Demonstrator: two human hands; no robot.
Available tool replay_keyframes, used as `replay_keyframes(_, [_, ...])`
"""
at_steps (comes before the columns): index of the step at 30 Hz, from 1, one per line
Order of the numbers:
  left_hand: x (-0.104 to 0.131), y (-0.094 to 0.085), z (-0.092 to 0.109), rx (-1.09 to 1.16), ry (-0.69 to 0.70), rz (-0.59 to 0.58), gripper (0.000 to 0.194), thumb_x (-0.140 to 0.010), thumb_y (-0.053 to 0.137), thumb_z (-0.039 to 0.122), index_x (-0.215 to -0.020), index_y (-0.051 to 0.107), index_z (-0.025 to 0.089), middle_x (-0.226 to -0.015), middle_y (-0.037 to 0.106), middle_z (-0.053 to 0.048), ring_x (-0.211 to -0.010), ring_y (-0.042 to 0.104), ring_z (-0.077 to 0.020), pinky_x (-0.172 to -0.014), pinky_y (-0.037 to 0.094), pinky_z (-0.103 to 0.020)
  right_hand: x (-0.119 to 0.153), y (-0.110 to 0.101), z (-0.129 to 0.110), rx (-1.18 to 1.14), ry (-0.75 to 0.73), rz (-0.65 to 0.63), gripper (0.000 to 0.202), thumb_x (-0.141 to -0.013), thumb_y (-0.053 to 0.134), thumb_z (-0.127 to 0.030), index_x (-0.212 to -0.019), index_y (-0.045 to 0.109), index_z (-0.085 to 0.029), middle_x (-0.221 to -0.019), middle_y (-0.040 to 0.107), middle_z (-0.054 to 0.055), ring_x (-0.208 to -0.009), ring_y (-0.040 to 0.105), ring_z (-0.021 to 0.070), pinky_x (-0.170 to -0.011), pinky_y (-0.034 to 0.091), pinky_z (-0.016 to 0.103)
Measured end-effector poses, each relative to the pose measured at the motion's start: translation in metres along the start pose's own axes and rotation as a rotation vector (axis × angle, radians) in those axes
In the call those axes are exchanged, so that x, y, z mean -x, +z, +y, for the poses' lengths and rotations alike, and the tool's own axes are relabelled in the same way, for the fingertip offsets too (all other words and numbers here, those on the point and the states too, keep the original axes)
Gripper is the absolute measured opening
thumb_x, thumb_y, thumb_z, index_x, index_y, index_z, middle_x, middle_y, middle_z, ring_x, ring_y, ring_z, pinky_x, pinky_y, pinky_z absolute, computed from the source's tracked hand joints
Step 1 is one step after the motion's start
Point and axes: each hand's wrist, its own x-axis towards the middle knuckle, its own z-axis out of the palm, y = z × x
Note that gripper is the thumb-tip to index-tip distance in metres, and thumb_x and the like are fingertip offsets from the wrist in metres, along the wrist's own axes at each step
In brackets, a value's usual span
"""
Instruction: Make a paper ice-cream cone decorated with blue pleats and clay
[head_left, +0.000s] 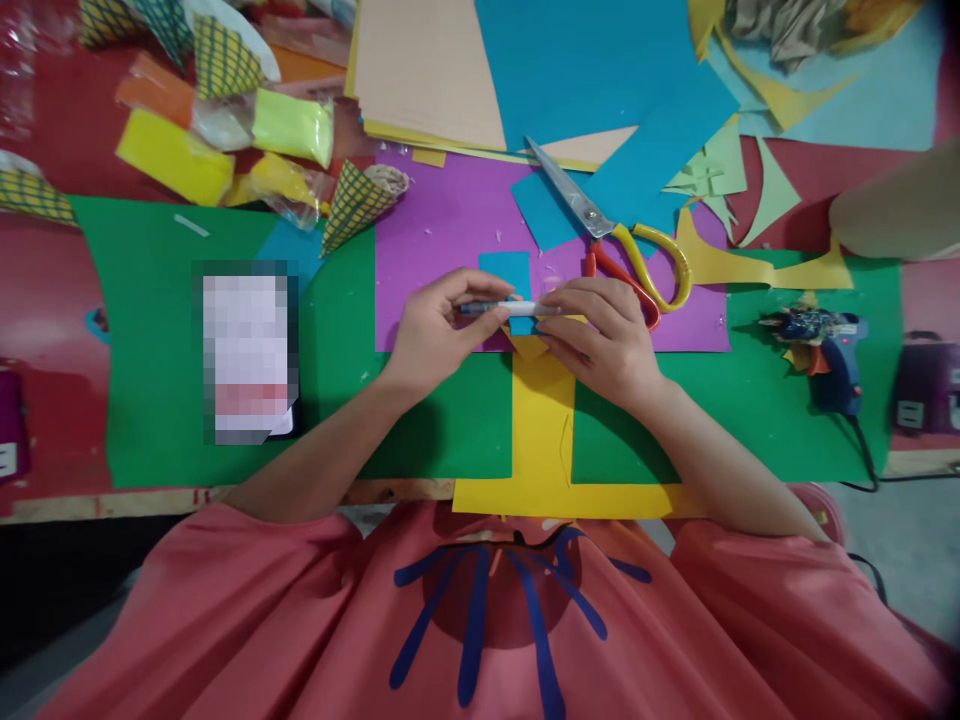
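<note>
A slim pen (pixel 517 309) with a white barrel and a dark bluish end lies level between my hands. My left hand (pixel 442 335) pinches its dark end between thumb and fingers. Its other end is in the closed fingers of my right hand (pixel 607 340), which partly hide it. Just beneath the pen is a small blue paper piece (pixel 504 265), above a yellow paper strip (pixel 541 420). Scissors (pixel 592 215) with one yellow and one red handle lie beside my right hand on purple paper (pixel 442 220).
A glue gun (pixel 836 360) with a cord rests on green paper (pixel 720 430) at the right. A blurred-out phone (pixel 247 350) lies at the left. Paper sheets (pixel 427 70), yellow scraps (pixel 724 262), clay packets (pixel 176 155) and a checkered cone (pixel 360 205) are farther back.
</note>
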Motion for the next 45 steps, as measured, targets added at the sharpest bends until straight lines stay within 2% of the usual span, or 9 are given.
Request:
replay_keyframes(5, [0.004,0.003,0.0,-0.059,0.042,-0.019,0.033,-0.084,0.068,0.051,-0.097,0.065,0.021,-0.098,0.075,-0.005,-0.094,0.072,-0.0176,-0.085,0.06,-0.03,-0.001,0.0,-0.001,-0.072,0.014,0.018,0.012,-0.095,0.054,-0.023,-0.101,0.064,-0.024,-0.109,0.072,0.008,-0.11,0.065,0.0223,-0.089,0.051,0.042])
replay_keyframes(9, [0.006,0.004,0.0,-0.09,0.079,-0.014,0.028,-0.085,0.067,0.049,-0.094,0.065,0.022,-0.095,0.076,-0.003,-0.089,0.073,-0.0167,-0.08,0.061,-0.028,-0.004,0.0,-0.004,-0.108,0.048,0.035,0.007,-0.095,0.053,-0.021,-0.095,0.06,-0.02,-0.102,0.073,0.009,-0.098,0.069,0.0202,-0.082,0.054,0.037])
replay_keyframes(13, [0.008,0.005,0.0,-0.089,0.104,-0.017,0.024,-0.085,0.067,0.045,-0.094,0.065,0.022,-0.094,0.076,-0.002,-0.087,0.074,-0.0159,-0.078,0.061,-0.026,-0.004,0.001,-0.005,-0.123,0.1,-0.008,0.007,-0.095,0.054,-0.026,-0.094,0.057,-0.021,-0.104,0.073,0.01,-0.1,0.069,0.0214,-0.082,0.054,0.037])
replay_keyframes(17, [0.012,0.006,-0.003,-0.124,0.101,-0.069,0.026,-0.087,0.064,0.046,-0.098,0.064,0.022,-0.098,0.076,-0.002,-0.092,0.073,-0.0162,-0.081,0.06,-0.026,-0.003,0.0,-0.007,-0.164,0.182,-0.075,0.021,-0.094,0.057,-0.038,-0.103,0.057,-0.019,-0.096,0.074,0.01,-0.088,0.07,0.0216,-0.074,0.054,0.033])
replay_keyframes(21, [0.014,0.006,-0.005,-0.193,0.15,-0.104,0.024,-0.09,0.062,0.042,-0.102,0.064,0.022,-0.101,0.075,-0.002,-0.095,0.073,-0.015,-0.084,0.059,-0.024,-0.003,-0.002,-0.009,-0.211,0.23,-0.115,0.027,-0.098,0.049,-0.04,-0.104,0.06,-0.017,-0.091,0.074,0.01,-0.081,0.07,0.0201,-0.069,0.052,0.03])
replay_keyframes(25, [0.012,0.001,-0.004,-0.274,0.275,-0.149,0.02,-0.094,0.058,0.037,-0.105,0.064,0.022,-0.103,0.075,-0.001,-0.093,0.073,-0.0124,-0.082,0.058,-0.02,-0.005,-0.004,-0.01,-0.309,0.308,-0.121,0.026,-0.097,0.052,-0.039,-0.098,0.063,-0.016,-0.09,0.074,0.009,-0.078,0.069,0.0175,-0.066,0.051,0.027])
replay_keyframes(31, [0.009,-0.005,-0.001,-0.341,0.29,-0.261,0.029,-0.097,0.052,0.043,-0.111,0.063,0.021,-0.11,0.075,-0.003,-0.1,0.073,-0.0139,-0.085,0.058,-0.021,-0.005,-0.004,-0.011,-0.39,0.345,-0.103,0.026,-0.096,0.055,-0.037,-0.083,0.063,-0.016,-0.079,0.07,0.006,-0.071,0.065,0.0143,-0.062,0.047,0.024])
replay_keyframes(39, [0.015,0.003,-0.009,-0.23,0.292,-0.175,0.03,-0.091,0.062,0.042,-0.111,0.058,0.021,-0.107,0.075,-0.001,-0.096,0.074,-0.0138,-0.083,0.06,-0.022,-0.002,-0.001,-0.014,-0.271,0.339,-0.097,0.031,-0.097,0.052,-0.04,-0.079,0.063,-0.017,-0.077,0.068,0.007,-0.075,0.065,0.0173,-0.065,0.047,0.027])
replay_keyframes(45, [0.013,0.004,-0.01,-0.236,0.33,-0.127,0.023,-0.092,0.062,0.037,-0.106,0.06,0.019,-0.103,0.075,-0.001,-0.095,0.074,-0.0133,-0.083,0.06,-0.021,-0.005,-0.004,-0.016,-0.355,0.396,-0.126,0.031,-0.096,0.054,-0.043,-0.088,0.066,-0.016,-0.084,0.071,0.008,-0.076,0.066,0.0165,-0.066,0.047,0.026])
